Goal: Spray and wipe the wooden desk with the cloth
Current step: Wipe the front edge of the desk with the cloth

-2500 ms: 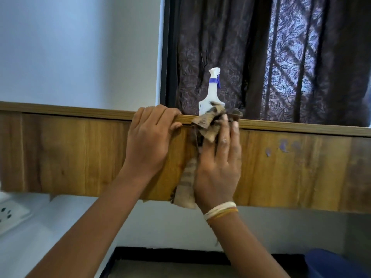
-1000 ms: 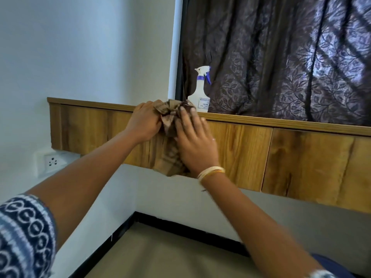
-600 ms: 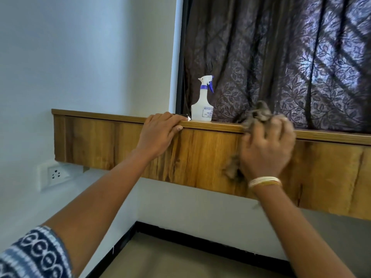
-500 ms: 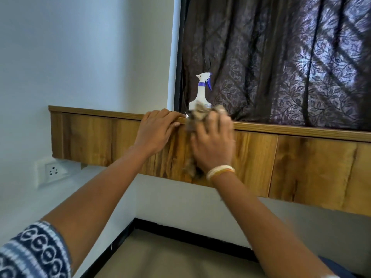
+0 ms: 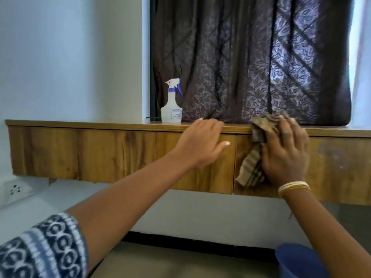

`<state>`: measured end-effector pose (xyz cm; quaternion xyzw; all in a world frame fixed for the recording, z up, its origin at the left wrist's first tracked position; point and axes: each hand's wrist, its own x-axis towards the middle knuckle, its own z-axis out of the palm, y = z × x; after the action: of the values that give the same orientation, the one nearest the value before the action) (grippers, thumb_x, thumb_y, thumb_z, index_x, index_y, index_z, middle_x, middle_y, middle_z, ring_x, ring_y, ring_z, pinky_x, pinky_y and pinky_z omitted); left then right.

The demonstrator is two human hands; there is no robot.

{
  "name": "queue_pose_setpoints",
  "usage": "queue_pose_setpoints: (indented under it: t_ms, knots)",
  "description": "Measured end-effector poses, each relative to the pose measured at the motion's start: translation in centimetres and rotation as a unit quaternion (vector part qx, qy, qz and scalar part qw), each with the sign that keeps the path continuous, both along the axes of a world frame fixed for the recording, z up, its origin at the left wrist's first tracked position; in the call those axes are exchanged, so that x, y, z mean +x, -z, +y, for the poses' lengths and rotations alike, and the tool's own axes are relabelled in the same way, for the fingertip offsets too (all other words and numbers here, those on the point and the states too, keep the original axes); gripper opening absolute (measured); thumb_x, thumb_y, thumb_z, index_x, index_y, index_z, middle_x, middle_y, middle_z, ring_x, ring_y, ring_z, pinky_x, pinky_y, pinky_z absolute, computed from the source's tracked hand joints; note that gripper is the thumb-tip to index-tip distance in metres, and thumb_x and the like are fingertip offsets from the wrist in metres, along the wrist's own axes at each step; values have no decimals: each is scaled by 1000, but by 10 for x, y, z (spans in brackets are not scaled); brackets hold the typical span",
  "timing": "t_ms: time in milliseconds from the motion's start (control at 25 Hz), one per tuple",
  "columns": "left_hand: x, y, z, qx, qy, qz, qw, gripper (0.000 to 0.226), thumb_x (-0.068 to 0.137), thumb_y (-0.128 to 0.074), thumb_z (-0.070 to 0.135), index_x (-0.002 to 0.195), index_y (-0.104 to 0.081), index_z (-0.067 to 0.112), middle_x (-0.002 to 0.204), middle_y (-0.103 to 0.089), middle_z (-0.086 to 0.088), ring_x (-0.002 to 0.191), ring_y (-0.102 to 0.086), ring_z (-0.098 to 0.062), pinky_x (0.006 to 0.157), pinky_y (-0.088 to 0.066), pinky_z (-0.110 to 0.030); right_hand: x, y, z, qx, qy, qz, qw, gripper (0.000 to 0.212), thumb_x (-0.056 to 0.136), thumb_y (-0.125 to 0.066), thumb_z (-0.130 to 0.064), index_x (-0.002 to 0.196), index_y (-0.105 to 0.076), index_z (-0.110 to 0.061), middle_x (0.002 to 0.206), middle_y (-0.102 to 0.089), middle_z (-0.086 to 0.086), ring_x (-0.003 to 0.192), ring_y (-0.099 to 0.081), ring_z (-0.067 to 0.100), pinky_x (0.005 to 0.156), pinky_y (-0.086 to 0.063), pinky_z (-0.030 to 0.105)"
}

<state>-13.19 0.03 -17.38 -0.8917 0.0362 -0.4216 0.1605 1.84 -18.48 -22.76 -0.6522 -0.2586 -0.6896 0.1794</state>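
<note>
The wooden desk is a wall-mounted unit running across the view, with a narrow top ledge and a grained front panel. My right hand presses a crumpled brown striped cloth flat against the front panel, right of the seam between two panels; the cloth bunches over the top edge. My left hand rests on the top edge with fingers spread, holding nothing. A white spray bottle with a blue trigger stands upright on the ledge, left of both hands.
A dark patterned curtain hangs behind the ledge. Pale smudges mark the panel right of my right hand. A wall socket sits low left. A blue bucket rim shows at the bottom right on the floor.
My right hand has swept the cloth rightward along the panel from beside the bottle. My left hand has slid right along the top edge. The bottle has stayed put.
</note>
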Motion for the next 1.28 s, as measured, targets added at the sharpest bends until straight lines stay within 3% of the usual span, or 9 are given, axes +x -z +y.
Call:
queue_pose_setpoints:
  t_ms: [200, 360, 480, 720, 800, 920, 1040, 1160, 1280]
  knots:
    - [35, -20, -26, 55, -33, 3, 998, 40, 101, -36, 42, 130, -45, 16, 120, -56, -4, 105, -56, -26, 81, -41, -39, 3, 3, 6, 169, 52, 44, 983, 46, 98, -47, -22, 139, -49, -2, 142, -44, 30, 136, -37, 48, 114, -31, 53]
    - [39, -36, -19, -12, -34, 101, 994, 47, 98, -41, 32, 144, -36, 23, 137, -52, -5, 121, -53, -31, 92, -46, -42, -22, 35, 57, 20, -13, 14, 1000, 51, 89, -59, -19, 136, -51, -1, 145, -37, 26, 138, -31, 48, 113, -28, 53]
    - [43, -44, -26, -33, -30, 140, 989, 48, 101, -38, 35, 147, -33, 26, 142, -50, -7, 127, -50, -32, 99, -44, -46, -11, 22, 19, -79, -28, -26, 996, 54, 90, -59, -23, 139, -49, -3, 149, -42, 21, 140, -34, 42, 115, -28, 48]
    - [38, -41, -28, -56, -10, 183, 981, 44, 101, -36, 46, 143, -25, 47, 137, -56, -4, 119, -55, -26, 96, -47, -47, 6, 8, -15, 14, 1, 5, 1000, 54, 91, -55, -21, 141, -47, -1, 144, -46, 24, 140, -35, 43, 115, -30, 49]
    - [36, -39, -33, -57, -26, 206, 977, 43, 100, -34, 50, 143, -25, 49, 137, -56, -6, 120, -55, -28, 97, -47, -47, 4, 29, -11, -20, -14, -2, 1000, 51, 93, -52, -20, 140, -48, -3, 146, -45, 24, 141, -33, 44, 115, -29, 50]
    - [55, -50, -60, -15, -78, 180, 980, 46, 99, -37, 50, 142, -37, 34, 140, -54, -9, 132, -46, -30, 98, -44, -42, 12, 64, -19, -89, -6, -14, 996, 39, 93, -51, -22, 128, -60, -6, 144, -49, 20, 139, -38, 43, 114, -31, 50]
    - [78, -66, -85, 18, -52, 180, 982, 58, 95, -41, 57, 144, -39, 26, 139, -55, -8, 127, -52, -30, 97, -45, -42, 17, 97, -32, -10, 9, 25, 1000, 35, 89, -58, -22, 118, -68, -6, 140, -54, 18, 139, -39, 39, 115, -32, 48]
    - [84, -58, -78, -23, 35, 201, 979, 68, 82, -34, 80, 140, -40, 45, 129, -63, 6, 117, -59, -20, 96, -48, -43, 5, 85, -28, 113, 3, 98, 989, 41, 92, -54, -25, 124, -64, -3, 140, -52, 22, 139, -36, 40, 111, -37, 54]
    - [93, -62, -72, -82, 68, 224, 969, 62, 68, -35, 88, 124, -44, 64, 125, -63, 13, 111, -59, -12, 96, -48, -41, -5, 28, -13, 169, -18, 112, 979, 51, 95, -50, -31, 138, -51, -4, 149, -40, 24, 143, -28, 42, 117, -26, 51]
